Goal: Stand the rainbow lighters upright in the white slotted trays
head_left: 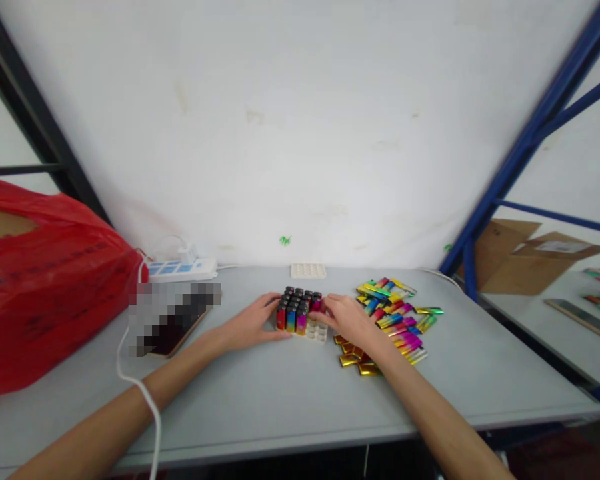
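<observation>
Upright lighters (291, 317) with black tops and shiny red, blue-yellow and purple bodies stand in rows in a white tray (318, 333). Empty slots show at the tray's front right. My left hand (250, 325) grips the tray's left side, thumb along the front edge and fingers toward the back. At the right side, my right hand (347, 319) is closed on a reddish-purple lighter (317, 303), partly hidden by the fingers, above or in the tray; I cannot tell which. Loose lighters (393, 320) in metallic colours lie heaped beside my right wrist.
Behind, near the wall, lies another white slotted tray (309, 270). On the left are a phone (180, 330), a power strip (183, 269), a white cable (147, 397) and a red plastic bag (55, 287). Cardboard boxes (517, 260) stand beyond the blue frame (530, 140).
</observation>
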A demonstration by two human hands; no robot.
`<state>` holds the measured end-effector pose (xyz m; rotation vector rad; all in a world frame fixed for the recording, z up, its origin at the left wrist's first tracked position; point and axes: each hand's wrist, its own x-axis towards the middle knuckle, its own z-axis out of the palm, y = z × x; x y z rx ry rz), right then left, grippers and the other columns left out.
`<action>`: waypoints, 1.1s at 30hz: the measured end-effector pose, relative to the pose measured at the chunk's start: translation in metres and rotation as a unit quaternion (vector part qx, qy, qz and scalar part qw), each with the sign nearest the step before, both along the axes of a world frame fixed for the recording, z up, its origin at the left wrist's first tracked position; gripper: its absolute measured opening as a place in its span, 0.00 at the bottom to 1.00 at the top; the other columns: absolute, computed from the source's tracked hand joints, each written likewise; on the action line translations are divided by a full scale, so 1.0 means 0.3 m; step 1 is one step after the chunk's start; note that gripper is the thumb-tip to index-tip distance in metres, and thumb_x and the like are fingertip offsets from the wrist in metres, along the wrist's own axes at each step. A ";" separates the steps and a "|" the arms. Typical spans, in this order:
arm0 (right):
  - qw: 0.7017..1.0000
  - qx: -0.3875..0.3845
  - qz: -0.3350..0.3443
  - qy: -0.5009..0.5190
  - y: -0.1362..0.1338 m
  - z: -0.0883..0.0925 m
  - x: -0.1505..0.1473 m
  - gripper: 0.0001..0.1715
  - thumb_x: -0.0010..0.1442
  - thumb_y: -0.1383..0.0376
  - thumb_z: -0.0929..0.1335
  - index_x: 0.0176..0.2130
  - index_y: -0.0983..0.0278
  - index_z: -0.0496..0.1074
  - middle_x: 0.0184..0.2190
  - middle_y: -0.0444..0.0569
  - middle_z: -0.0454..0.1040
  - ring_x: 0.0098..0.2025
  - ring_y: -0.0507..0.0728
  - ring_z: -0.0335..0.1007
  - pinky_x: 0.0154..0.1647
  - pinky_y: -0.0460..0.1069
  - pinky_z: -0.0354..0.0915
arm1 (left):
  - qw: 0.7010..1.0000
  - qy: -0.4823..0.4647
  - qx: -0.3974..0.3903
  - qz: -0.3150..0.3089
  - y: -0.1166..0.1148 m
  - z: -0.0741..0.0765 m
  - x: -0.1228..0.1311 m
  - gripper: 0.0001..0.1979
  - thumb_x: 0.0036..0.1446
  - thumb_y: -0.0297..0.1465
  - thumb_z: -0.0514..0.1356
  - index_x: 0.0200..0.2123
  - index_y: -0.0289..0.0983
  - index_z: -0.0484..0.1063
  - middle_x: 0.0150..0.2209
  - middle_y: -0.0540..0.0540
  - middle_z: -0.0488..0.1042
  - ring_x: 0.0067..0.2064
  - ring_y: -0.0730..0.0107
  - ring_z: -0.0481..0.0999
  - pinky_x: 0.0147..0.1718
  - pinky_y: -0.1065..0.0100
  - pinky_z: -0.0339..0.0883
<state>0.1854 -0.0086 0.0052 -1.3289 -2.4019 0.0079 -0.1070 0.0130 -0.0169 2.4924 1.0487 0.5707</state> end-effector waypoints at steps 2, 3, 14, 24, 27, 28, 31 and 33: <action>1.000 0.002 -0.004 0.015 0.006 0.015 0.030 0.27 0.79 0.49 0.60 0.36 0.61 0.75 0.33 0.49 0.79 0.35 0.57 0.74 0.38 0.49 0.61 | 1.000 -0.003 -0.001 0.004 0.001 -0.001 0.000 0.37 0.60 0.53 0.69 0.66 0.39 0.70 0.69 0.34 0.68 0.70 0.42 0.68 0.72 0.45 0.60; 1.000 0.012 -0.017 0.024 0.015 0.020 0.054 0.27 0.80 0.51 0.58 0.37 0.61 0.75 0.33 0.50 0.79 0.36 0.58 0.75 0.40 0.50 0.62 | 1.000 -0.005 0.000 0.005 0.002 -0.001 0.000 0.37 0.60 0.53 0.69 0.66 0.39 0.70 0.69 0.34 0.68 0.69 0.42 0.68 0.72 0.45 0.60; 0.963 -0.020 -0.259 -0.067 0.128 -0.048 0.369 0.15 0.71 0.64 0.69 0.54 0.67 0.78 0.52 0.63 0.81 0.56 0.66 0.76 0.57 0.54 0.66 | 1.000 0.005 -0.002 0.010 0.004 0.002 -0.002 0.39 0.60 0.55 0.69 0.66 0.38 0.70 0.70 0.33 0.67 0.71 0.41 0.67 0.73 0.45 0.59; 0.977 -0.029 -0.206 -0.047 0.112 -0.008 0.293 0.16 0.76 0.58 0.65 0.47 0.63 0.81 0.43 0.59 0.84 0.45 0.63 0.81 0.47 0.52 0.66 | 1.000 -0.001 0.003 0.001 0.008 -0.007 -0.008 0.37 0.60 0.56 0.68 0.64 0.42 0.72 0.70 0.37 0.68 0.70 0.44 0.68 0.73 0.47 0.59; 0.979 -0.010 -0.201 -0.019 0.107 0.004 0.278 0.17 0.76 0.57 0.66 0.45 0.63 0.81 0.42 0.60 0.84 0.43 0.64 0.81 0.44 0.52 0.66 | 1.000 0.002 -0.002 0.006 0.006 -0.003 -0.005 0.38 0.59 0.57 0.68 0.64 0.40 0.72 0.69 0.36 0.67 0.70 0.42 0.68 0.72 0.47 0.60; 0.981 -0.007 -0.195 -0.003 0.105 0.009 0.273 0.18 0.76 0.57 0.65 0.45 0.63 0.81 0.41 0.59 0.84 0.42 0.64 0.81 0.44 0.52 0.66 | 1.000 0.004 -0.003 0.006 0.004 -0.001 -0.003 0.38 0.59 0.56 0.68 0.64 0.40 0.72 0.69 0.35 0.67 0.70 0.42 0.68 0.72 0.47 0.60; 0.984 -0.007 -0.156 0.082 0.096 0.021 0.255 0.24 0.77 0.54 0.60 0.46 0.62 0.81 0.37 0.55 0.85 0.39 0.63 0.80 0.42 0.51 0.66 | 1.000 0.003 -0.005 0.009 -0.001 0.007 0.002 0.38 0.59 0.55 0.68 0.65 0.39 0.72 0.69 0.35 0.68 0.69 0.42 0.68 0.72 0.47 0.60; 0.979 -0.002 -0.126 0.162 0.090 0.023 0.238 0.27 0.76 0.52 0.59 0.47 0.62 0.81 0.36 0.53 0.84 0.37 0.62 0.79 0.41 0.51 0.65 | 1.000 0.001 -0.006 0.011 -0.003 0.010 0.003 0.38 0.59 0.56 0.68 0.64 0.39 0.72 0.68 0.35 0.68 0.69 0.41 0.68 0.72 0.47 0.60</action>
